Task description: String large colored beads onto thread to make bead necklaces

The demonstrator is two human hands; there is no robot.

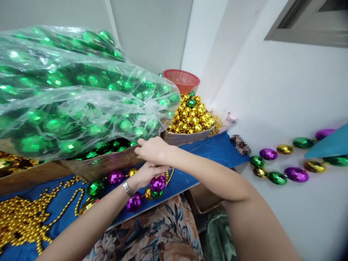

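Observation:
My left hand (148,174), with a metal watch at the wrist, closes over a strand of big beads just above the blue table. A purple faceted bead (157,183) hangs under its fingers, with gold and green beads beside it. More of the strand lies to the left, including a green bead (95,187) and another purple bead (116,176). My right hand (153,150) is just above and beyond the left one, close to the cardboard box edge. Its fingers are curled together; what they pinch, if anything, is too small or hidden to name.
A clear plastic bag (89,94) of green beads rests over cardboard boxes at left. Gold beads (194,117) fill a box near a red basket (181,78). Thin gold bead chains (21,221) lie front left. A multicoloured bead strand (296,174) hangs at right.

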